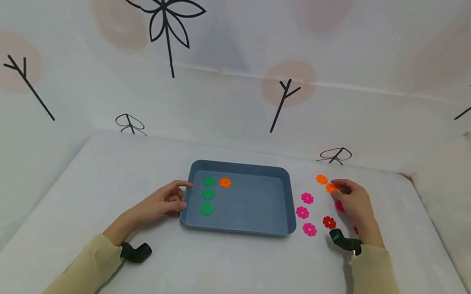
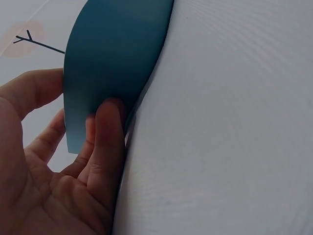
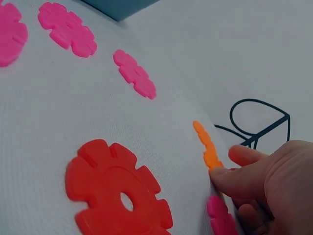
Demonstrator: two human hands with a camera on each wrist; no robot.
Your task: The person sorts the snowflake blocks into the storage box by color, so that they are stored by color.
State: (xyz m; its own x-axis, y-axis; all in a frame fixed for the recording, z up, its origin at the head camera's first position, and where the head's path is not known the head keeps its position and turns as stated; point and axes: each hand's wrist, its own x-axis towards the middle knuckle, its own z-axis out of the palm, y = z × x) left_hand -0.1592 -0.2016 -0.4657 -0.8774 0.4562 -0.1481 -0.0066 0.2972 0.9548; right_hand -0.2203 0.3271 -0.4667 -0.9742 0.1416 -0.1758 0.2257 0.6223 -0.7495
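A blue-grey tray [image 1: 245, 205] lies on the white table. My left hand [image 1: 166, 200] holds its left side, index finger at the rim and thumb [image 2: 110, 127] against the outer wall. Inside the tray, a column of green notched discs [image 1: 208, 194] lies at the left, with one orange notched disc [image 1: 225, 182] beside the top one. Right of the tray, my right hand [image 1: 353, 203] pinches another orange notched disc [image 3: 212, 159] between thumb and fingers, close to the table. A further orange disc [image 1: 322, 179] lies just left of that one.
Several pink notched discs [image 1: 302, 212] lie between the tray and my right hand. Another pink disc [image 1: 339, 205] is partly under the hand. A red disc [image 1: 329, 222] lies nearer to me, and a second red one [image 1: 356, 230] is mostly hidden by the right wrist. Patterned cloth [image 1: 224, 104] hangs behind the table.
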